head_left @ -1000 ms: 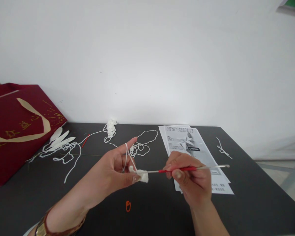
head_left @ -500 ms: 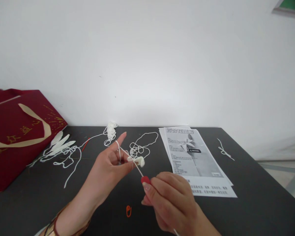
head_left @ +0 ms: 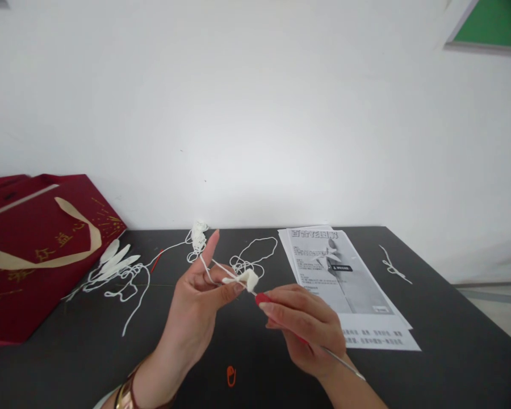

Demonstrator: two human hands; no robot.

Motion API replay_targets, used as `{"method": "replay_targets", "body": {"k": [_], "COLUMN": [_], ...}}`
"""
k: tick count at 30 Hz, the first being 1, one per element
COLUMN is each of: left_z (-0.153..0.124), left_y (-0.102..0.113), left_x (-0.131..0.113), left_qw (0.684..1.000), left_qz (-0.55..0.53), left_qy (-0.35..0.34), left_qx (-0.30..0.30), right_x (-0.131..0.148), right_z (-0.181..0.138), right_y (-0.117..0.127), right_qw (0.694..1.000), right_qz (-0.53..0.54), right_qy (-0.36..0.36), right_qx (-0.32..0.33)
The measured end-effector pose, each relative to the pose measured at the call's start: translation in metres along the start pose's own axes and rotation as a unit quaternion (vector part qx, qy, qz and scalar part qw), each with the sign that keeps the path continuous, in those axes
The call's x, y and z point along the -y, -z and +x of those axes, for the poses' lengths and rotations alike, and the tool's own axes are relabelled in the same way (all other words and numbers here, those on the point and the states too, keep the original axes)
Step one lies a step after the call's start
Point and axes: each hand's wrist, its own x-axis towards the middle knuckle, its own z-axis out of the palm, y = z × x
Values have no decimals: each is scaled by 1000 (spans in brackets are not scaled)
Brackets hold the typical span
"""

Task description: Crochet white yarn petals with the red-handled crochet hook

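Note:
A small white crochet piece (head_left: 250,279) is pinched between the thumb and fingers of my left hand (head_left: 200,295). White yarn loops round my raised left index finger and runs down to the piece. My right hand (head_left: 309,326) grips a crochet hook (head_left: 263,299) by its red handle. The hook's thin front end meets the crochet piece, and its tip is hidden there. Its metal back end sticks out behind my right hand. Beyond my left fingers lies a loose tangle of white yarn (head_left: 247,266).
White crocheted petals (head_left: 117,262) with yarn tails lie beside a dark red gift bag (head_left: 34,227) at left. A heap of white yarn (head_left: 199,236) is near the wall. Printed sheets (head_left: 344,278), an orange stitch marker (head_left: 231,376) and a knotted yarn scrap (head_left: 392,267) also lie on the black table.
My right hand has turned, so the hook's back end now shows. The hook's front has gone closer to the crochet piece, with less shaft visible. The whole view has shifted slightly.

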Motion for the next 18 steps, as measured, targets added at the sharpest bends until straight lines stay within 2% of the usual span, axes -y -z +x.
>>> {"method": "replay_targets", "body": {"k": [4,6,8,10,12,15,18], "left_z": [4,3,2,1,1,3,5], "left_y": [2,2,1,0,-1,0,1], "left_x": [0,0,1,3,4,6,6], "left_qw": [999,1000,995,982,971,970,975], "left_qz": [-13,15,69,124,155,163,159], "left_qy": [31,-2,-69,-138,-178,-177,-156], "left_qx": [8,0,-17,-35,-40,-27,-23], "right_x": [7,12,15,17,16,13,11], "right_z": [0,0,1,2,2,1,-1], "right_y": [-1,-3,-6,-9,-10,-8,-4], "right_qw": [983,963,951,950,958,975,985], "right_qz": [-151,-233,-270,-275,-257,-202,-156], "right_qy": [96,121,129,129,117,89,72], "right_qx": [36,58,72,73,53,27,30]}}
